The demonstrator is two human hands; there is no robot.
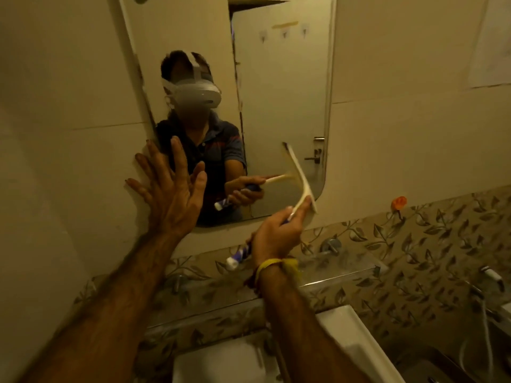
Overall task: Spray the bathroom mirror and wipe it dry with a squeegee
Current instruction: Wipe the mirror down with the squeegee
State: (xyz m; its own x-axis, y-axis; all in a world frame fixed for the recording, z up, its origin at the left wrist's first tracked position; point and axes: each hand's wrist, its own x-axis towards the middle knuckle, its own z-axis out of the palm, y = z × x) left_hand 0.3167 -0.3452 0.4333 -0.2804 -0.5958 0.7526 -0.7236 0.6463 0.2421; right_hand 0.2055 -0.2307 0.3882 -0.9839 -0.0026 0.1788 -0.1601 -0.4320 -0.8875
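The tall, round-cornered wall mirror [279, 87] is mounted above a narrow glass shelf [326, 275] and a white ceramic basin [351, 335], on a cream tiled wall with a band of leaf-patterned tiles beneath. A cream plastic squeegee with a long straight blade [300, 176] is held against the lower right part of the glass, the blade tilted steeply so that its lower end lies near the mirror's bottom right corner. The handle, which looks blue and white toward its tail, is gripped by the right hand [276, 234], whose fingers are curled closed round it; the tail projects below the fist. The tilt appears chosen so that water is drawn toward the edge rather than back across the dried glass.

The left hand [168, 194] is held flat and spread, fingers straight, holding nothing. It is set at the mirror's left edge, partly over the wall, probably as a brace while pressure is put on the blade; whether the palm actually touches cannot be told. A yellow thread band [276, 265] is worn on the right wrist.

No spray bottle is seen, so spraying is judged done and wiping under way. A small orange wall hook [399, 203] and a chrome tap [492, 276] stand well to the right.
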